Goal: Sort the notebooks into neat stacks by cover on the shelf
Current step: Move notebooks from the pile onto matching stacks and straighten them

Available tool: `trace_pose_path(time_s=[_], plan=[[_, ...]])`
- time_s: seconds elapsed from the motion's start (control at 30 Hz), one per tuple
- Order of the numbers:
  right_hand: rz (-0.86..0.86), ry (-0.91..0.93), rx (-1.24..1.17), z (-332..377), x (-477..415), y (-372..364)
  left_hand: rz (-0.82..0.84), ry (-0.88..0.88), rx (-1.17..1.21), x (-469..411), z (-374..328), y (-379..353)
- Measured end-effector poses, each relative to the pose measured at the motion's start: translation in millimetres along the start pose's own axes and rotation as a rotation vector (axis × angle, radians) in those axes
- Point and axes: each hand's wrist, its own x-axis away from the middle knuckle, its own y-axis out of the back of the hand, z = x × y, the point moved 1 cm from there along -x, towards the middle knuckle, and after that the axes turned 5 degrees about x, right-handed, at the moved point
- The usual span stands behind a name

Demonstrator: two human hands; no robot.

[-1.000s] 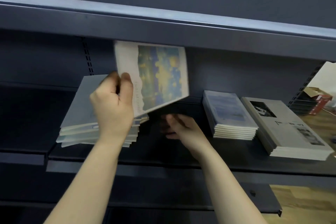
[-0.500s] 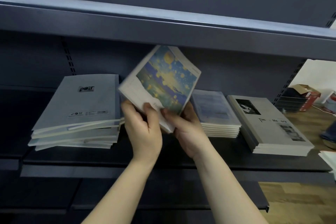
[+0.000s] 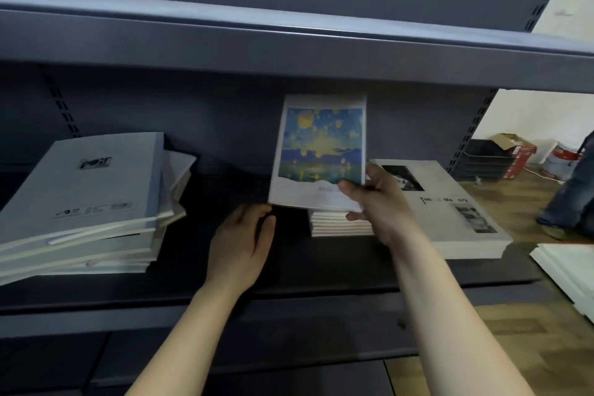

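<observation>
The right grip [image 3: 373, 202] pinches the lower right corner of a white paper notebook with a blue-and-yellow painted cover [image 3: 321, 145], thumb on the front, holding it tilted up over a low stack of white notebooks [image 3: 334, 225] on the dark metal shelf [image 3: 289, 267]. The left grip [image 3: 244, 241] is spread loosely just beneath the notebook's lower left corner. An untidy pile of pale grey notebooks [image 3: 86, 196] lies well left of it.

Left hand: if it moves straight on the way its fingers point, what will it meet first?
Probably the lower left corner of the painted-cover notebook, held by the right hand just beyond the fingertips of the left hand. Depth is unclear, so it might pass underneath.
</observation>
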Motion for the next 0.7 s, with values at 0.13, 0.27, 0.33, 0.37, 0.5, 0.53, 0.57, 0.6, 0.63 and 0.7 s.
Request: trace_pose_path(time_s=[0.13,0.27,0.33,0.37,0.5,0.53,0.57,0.6,0.63,0.7], plan=[[-0.075,-0.041,0.097,-9,-16,34,0.135,0.082,-0.226,-5,9,-16],[-0.122,-0.077,0.196,-25,-30,51,0.196,0.143,-0.316,-3,17,-29],[-0.12,-0.062,0.295,-35,-34,54,0.194,0.141,-0.36,-2,17,-35],[-0.122,-0.052,0.348,-40,-35,55,0.192,0.142,-0.375,-2,17,-37],[-0.176,0.047,0.572,-50,-37,55,0.193,0.158,-0.396,-3,15,-43],[-0.187,0.098,0.632,-49,-37,55,0.189,0.16,-0.399,-3,15,-44],[-0.198,0.147,0.672,-49,-36,56,0.184,0.163,-0.401,-4,15,-44],[-0.204,0.183,0.692,-48,-36,57,0.179,0.166,-0.401,-4,15,-44],[-0.203,0.192,0.701,-47,-37,58,0.177,0.171,-0.4,-5,16,-45],[-0.182,0.166,0.757,-46,-40,60,0.177,0.182,-0.399,-5,16,-45]])
